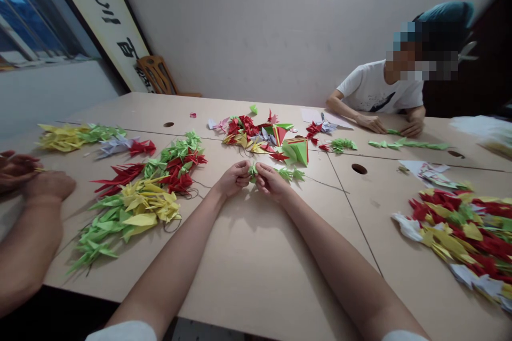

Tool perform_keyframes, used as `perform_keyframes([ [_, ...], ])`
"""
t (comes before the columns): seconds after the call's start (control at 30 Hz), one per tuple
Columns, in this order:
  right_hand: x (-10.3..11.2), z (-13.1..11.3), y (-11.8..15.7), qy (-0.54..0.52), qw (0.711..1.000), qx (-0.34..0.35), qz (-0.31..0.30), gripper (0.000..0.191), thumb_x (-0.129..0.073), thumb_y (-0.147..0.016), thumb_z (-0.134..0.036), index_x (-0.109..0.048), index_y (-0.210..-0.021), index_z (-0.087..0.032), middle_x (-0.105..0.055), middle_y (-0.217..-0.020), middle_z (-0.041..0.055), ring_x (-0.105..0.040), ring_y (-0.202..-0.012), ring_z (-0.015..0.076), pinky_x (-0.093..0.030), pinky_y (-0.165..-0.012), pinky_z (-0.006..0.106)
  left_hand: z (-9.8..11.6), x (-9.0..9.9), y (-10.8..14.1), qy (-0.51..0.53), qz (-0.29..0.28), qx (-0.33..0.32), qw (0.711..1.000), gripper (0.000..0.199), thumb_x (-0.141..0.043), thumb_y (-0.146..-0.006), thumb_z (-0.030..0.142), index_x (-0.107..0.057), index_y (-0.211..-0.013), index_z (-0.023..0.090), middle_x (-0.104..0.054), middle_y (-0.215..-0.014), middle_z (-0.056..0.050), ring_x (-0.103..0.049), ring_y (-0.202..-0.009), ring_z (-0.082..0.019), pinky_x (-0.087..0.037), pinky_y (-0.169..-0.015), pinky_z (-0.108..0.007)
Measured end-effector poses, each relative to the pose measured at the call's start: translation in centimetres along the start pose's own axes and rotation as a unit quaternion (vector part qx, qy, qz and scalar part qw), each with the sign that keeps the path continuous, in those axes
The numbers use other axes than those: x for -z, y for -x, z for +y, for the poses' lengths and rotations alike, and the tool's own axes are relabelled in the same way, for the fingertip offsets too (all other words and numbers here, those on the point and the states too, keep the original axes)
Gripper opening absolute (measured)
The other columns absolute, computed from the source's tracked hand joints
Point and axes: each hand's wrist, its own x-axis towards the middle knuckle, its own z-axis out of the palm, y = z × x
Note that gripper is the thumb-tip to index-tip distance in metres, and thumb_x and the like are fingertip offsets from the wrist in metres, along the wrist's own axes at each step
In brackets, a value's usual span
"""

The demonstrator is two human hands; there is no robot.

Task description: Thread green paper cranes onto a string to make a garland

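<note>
Over the middle of the table, my left hand and my right hand meet at a small green folded-paper piece. Both hands are closed in a pinch on it, thumbs and fingertips close together. Its lower part and exact shape are hidden by my fingers. Just right of my right hand lie more green paper pieces on a dark string that trails to the right. Beyond my hands sits a pile of red, yellow and lilac folded paper, with a green paper stack beside it.
Strung green, yellow and red paper bunches cover the left of the table. A large colourful heap lies at right. Another person's hands enter at left. Across the table, a co-worker in a white shirt handles green paper.
</note>
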Motion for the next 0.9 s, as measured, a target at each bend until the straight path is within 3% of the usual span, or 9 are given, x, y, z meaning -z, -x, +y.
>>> perform_keyframes([
  [0.1, 0.6, -0.5, 0.4, 0.015, 0.999, -0.041, -0.032, 0.043, -0.071, -0.075, -0.053, -0.043, -0.082, -0.021, -0.044, -0.046, -0.0115, -0.033, -0.029, 0.0043, -0.021, -0.028, 0.015, 0.2, 0.1, 0.2, 0.005, -0.027, 0.037, 0.999, 0.038, -0.08, -0.07, 0.033, -0.046, -0.07, 0.015, -0.03, -0.047, 0.01, -0.019, -0.036, 0.0, -0.011, -0.036, -0.012],
  [0.2, 0.7, -0.4, 0.3, 0.003, 0.999, -0.026, -0.031, 0.044, -0.071, -0.075, -0.052, -0.039, -0.079, -0.022, -0.044, -0.046, -0.0119, -0.032, -0.028, 0.0039, -0.02, -0.028, 0.015, 0.0, -0.2, 0.1, 0.016, -0.02, 0.016, 1.0, 0.039, -0.081, -0.069, 0.033, -0.046, -0.071, 0.016, -0.029, -0.047, 0.01, -0.018, -0.036, 0.0, -0.01, -0.036, -0.012],
  [0.37, 0.1, 0.6, -0.4, -0.028, 0.999, 0.026, 0.001, 0.042, -0.067, -0.079, -0.051, -0.036, -0.079, -0.022, -0.045, -0.048, -0.012, -0.035, -0.029, 0.0042, -0.018, -0.028, 0.015, -0.8, -0.7, -0.3, 0.041, 0.022, -0.049, 0.998, 0.039, -0.081, -0.069, 0.033, -0.045, -0.074, 0.018, -0.026, -0.047, 0.011, -0.018, -0.035, -0.001, -0.01, -0.035, -0.013],
  [0.63, -0.4, 1.0, -0.5, -0.051, 0.997, 0.032, 0.037, 0.045, -0.07, -0.074, -0.054, -0.039, -0.081, -0.023, -0.047, -0.048, -0.0118, -0.037, -0.03, 0.0048, -0.024, -0.028, 0.015, -0.7, -0.8, -0.4, 0.025, 0.035, -0.064, 0.997, 0.042, -0.081, -0.069, 0.035, -0.043, -0.073, 0.017, -0.029, -0.047, 0.011, -0.019, -0.035, -0.001, -0.01, -0.035, -0.013],
  [0.9, -0.4, 1.5, -0.9, 0.039, 0.99, 0.056, 0.126, 0.039, -0.065, -0.073, -0.055, -0.044, -0.078, -0.023, -0.048, -0.045, -0.009, -0.047, -0.031, 0.0106, -0.031, -0.028, 0.02, -0.4, -1.0, -0.3, -0.067, 0.067, -0.076, 0.993, 0.041, -0.077, -0.07, 0.039, -0.043, -0.068, 0.016, -0.028, -0.048, 0.011, -0.02, -0.037, -0.001, -0.011, -0.035, -0.013],
])
